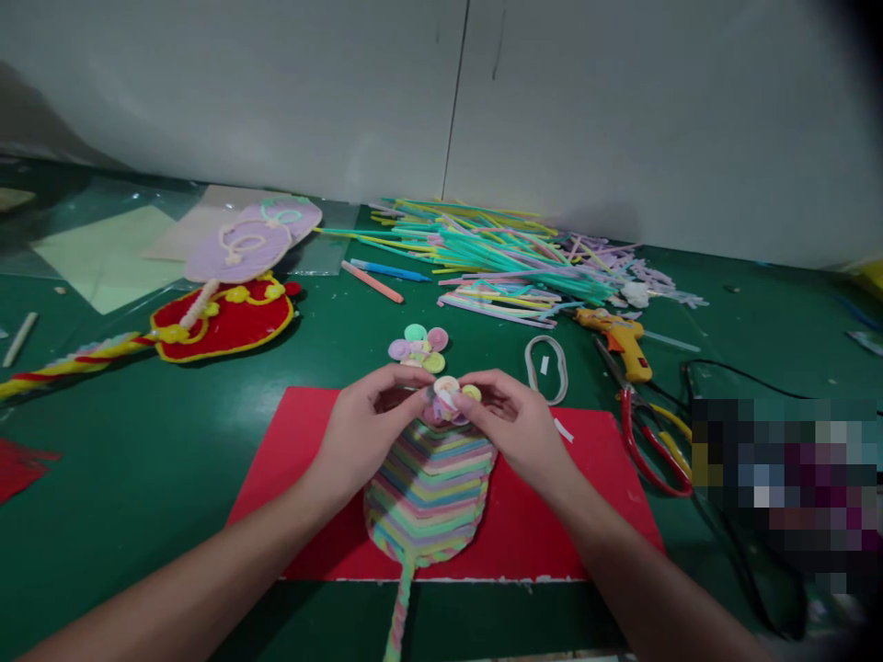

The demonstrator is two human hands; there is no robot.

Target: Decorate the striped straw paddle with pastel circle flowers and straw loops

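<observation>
Both hands are meeting at the far, rounded end of the striped straw-woven fan (429, 496), which is lying on the red sheet (538, 515) with its handle pointing back toward the person. The left hand (362, 432) and right hand (514, 425) are pinching a small coiled rosette (447, 397) between their fingertips from opposite sides, equally near. A second finished rosette cluster (418, 348) is sitting just beyond.

Dim even light, soft blur, dark vignetted right edge, pixelated patch

Head view, looking forward and down, close over green table (138, 460)
</observation>
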